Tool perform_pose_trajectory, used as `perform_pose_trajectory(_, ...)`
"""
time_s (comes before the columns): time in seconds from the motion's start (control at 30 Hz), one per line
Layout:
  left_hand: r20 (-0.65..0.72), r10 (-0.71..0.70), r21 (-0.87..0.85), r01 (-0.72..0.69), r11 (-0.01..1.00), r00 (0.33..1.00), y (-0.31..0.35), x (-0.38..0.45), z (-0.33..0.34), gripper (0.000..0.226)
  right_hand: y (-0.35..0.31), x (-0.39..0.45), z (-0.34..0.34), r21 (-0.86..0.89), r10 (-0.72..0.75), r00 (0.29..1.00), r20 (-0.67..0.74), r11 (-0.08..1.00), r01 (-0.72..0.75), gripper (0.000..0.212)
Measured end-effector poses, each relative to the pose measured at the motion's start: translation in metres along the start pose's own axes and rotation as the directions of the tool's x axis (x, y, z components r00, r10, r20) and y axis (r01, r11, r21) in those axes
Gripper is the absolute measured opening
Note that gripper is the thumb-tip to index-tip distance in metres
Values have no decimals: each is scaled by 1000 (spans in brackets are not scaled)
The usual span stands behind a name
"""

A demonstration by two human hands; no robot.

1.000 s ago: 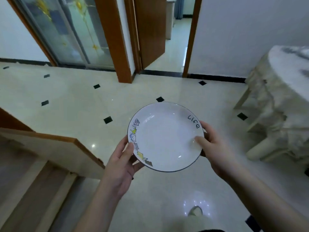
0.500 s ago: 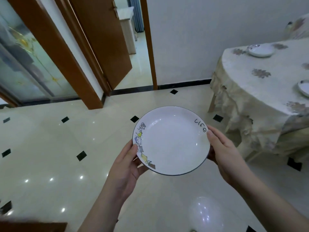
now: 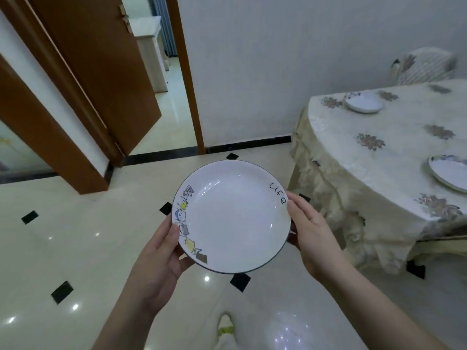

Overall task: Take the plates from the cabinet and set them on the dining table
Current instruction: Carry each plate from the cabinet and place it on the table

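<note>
Left of the worktop (image 3: 353, 157), above the floor: plate (image 3: 231, 215) held level, left hand (image 3: 161, 251) and right hand (image 3: 310, 231) gripping opposite rims. Likely stiff, glazed, slippery, breakable; rim grip suits.

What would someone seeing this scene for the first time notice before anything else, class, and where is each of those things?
The eye lands first on the white plate at centre, with cartoon figures along its left rim and the word "life" on its right, held over the tiled floor by the left hand and right hand. Next comes the dining table at right under a floral cloth, with two plates already on it: the far plate and the near plate.
</note>
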State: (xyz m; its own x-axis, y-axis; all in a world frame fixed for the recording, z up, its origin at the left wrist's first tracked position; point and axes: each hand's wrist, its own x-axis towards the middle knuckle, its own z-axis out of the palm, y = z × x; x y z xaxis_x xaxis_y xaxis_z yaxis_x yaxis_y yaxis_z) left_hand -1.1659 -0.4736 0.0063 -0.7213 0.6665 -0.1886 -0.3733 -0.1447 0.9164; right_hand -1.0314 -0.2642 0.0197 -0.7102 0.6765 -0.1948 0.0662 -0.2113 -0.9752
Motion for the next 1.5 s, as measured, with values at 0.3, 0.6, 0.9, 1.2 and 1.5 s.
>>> perform_pose_trajectory(0.3,96,-66,26,64,998,993,55,185,-7,49,-45,148,35,62,-2,975,-224,998,16,28)
perform_pose_trajectory(0.6,190,-196,108,177,978,962,64,348,66,37,-69,275,-21,111,8,886,-463,993,49,24)
perform_pose_trajectory(0.9,180,-200,199,163,966,963,83,498,133,36,-105,423,-79,131,12,919,-394,990,43,21)
perform_pose_trajectory(1.2,28,-165,171,158,972,986,104,628,136,29,-133,557,-64,82,-4,946,-324,996,32,23)
perform_pose_trajectory(1.5,91,-152,154,137,979,984,147,797,97,29,-162,712,-6,70,-28,951,-309,996,52,23)
